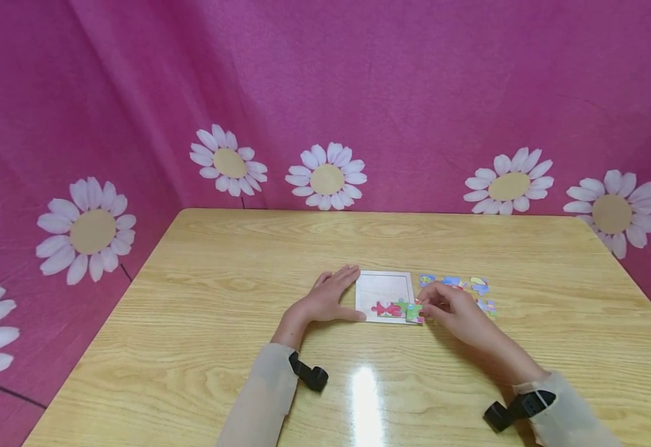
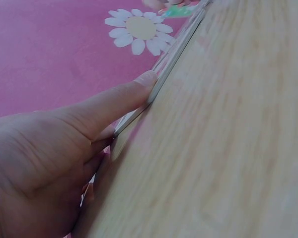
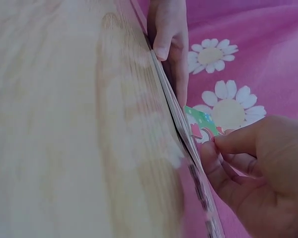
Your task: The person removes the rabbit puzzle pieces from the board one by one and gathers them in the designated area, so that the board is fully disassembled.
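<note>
A white puzzle board (image 1: 383, 287) with a raised border lies on the table, joined red and green pieces (image 1: 388, 308) along its near side. My left hand (image 1: 331, 298) is spread along the board's left side, fingers at the far corner and thumb (image 2: 139, 87) against the near edge. Between thumb and fingertips, my right hand (image 1: 459, 310) pinches a green puzzle piece (image 3: 201, 120) with white and pink parts. That piece is tilted up over the board's near right corner in the right wrist view. My right fingers partly cover its edge.
Loose puzzle pieces, among them a blue one (image 1: 427, 280) and a blue-and-yellow one (image 1: 479, 285), lie right of the board, some behind my right hand. The wooden table (image 1: 219, 267) ends at a pink curtain (image 1: 403, 93) printed with daisies.
</note>
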Tool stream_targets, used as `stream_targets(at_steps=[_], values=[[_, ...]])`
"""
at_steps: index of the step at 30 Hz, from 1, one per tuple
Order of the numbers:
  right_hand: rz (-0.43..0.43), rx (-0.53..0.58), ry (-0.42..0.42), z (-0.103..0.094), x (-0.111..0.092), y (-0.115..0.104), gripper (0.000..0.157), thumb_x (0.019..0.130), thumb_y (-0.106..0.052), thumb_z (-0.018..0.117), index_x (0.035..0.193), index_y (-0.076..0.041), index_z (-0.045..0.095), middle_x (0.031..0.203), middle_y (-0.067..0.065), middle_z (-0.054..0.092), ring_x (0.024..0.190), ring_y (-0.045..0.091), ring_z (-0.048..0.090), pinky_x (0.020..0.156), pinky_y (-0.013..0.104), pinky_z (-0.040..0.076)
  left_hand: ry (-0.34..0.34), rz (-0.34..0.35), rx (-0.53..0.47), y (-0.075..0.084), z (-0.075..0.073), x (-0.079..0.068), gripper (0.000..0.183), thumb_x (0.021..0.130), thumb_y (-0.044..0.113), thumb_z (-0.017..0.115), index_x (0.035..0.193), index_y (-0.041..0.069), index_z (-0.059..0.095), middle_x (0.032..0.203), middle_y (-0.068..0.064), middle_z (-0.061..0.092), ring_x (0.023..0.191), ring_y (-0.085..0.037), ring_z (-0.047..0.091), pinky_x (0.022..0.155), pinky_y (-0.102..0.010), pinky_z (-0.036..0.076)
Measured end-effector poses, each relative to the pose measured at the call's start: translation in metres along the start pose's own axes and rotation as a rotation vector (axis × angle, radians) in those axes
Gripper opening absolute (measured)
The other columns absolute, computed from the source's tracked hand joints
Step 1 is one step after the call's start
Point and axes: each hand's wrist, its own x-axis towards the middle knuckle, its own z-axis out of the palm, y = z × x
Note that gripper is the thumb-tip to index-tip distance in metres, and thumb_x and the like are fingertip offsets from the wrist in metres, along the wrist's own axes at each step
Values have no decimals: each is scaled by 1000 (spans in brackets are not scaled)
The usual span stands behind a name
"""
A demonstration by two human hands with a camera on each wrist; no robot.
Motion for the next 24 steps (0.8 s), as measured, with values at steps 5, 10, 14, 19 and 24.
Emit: stream_targets(at_steps=[5, 10, 14, 19, 24], values=[[-77, 2, 35, -4, -8, 6, 10, 91, 5, 62, 98, -1, 62, 87, 8, 66, 76, -1, 63, 65, 19, 56, -2, 3, -5, -1, 0, 0, 96, 84, 46, 73, 157, 13, 20, 166, 1, 15, 155, -17, 7, 126, -45, 8], [-119, -26, 52, -8, -14, 9, 10, 90, 6, 63, 96, -1, 62, 88, 10, 63, 77, -3, 63, 64, 17, 55, -4, -3, -21, 0, 0, 0, 96, 84, 45, 74, 157, 13, 20, 166, 0, 16, 155, -18, 8, 126, -45, 8], [-122, -42, 50, -12, -20, 11, 9, 90, 5, 63, 96, -2, 62, 88, 10, 63, 78, -3, 62, 65, 16, 54, -5, -6, -23, 1, 0, 0, 96, 84, 45, 74, 157, 13, 20, 166, 0, 16, 155, -18, 8, 126, -45, 8], [-126, -30, 47, -15, -24, 12, 10, 89, 7, 63, 96, -1, 62, 92, 11, 63, 78, -4, 61, 66, 15, 54, -5, -6, -15, 1, -1, 0, 96, 84, 45, 73, 157, 13, 20, 166, 1, 15, 155, -17, 7, 126, -44, 7], [-119, 6, 27, -16, -26, 14, 10, 89, 7, 62, 95, -1, 62, 93, 12, 62, 76, -3, 63, 63, 17, 55, -5, -3, -14, 1, -1, 0, 96, 84, 46, 73, 157, 13, 20, 166, 0, 15, 156, -18, 8, 126, -45, 8]])
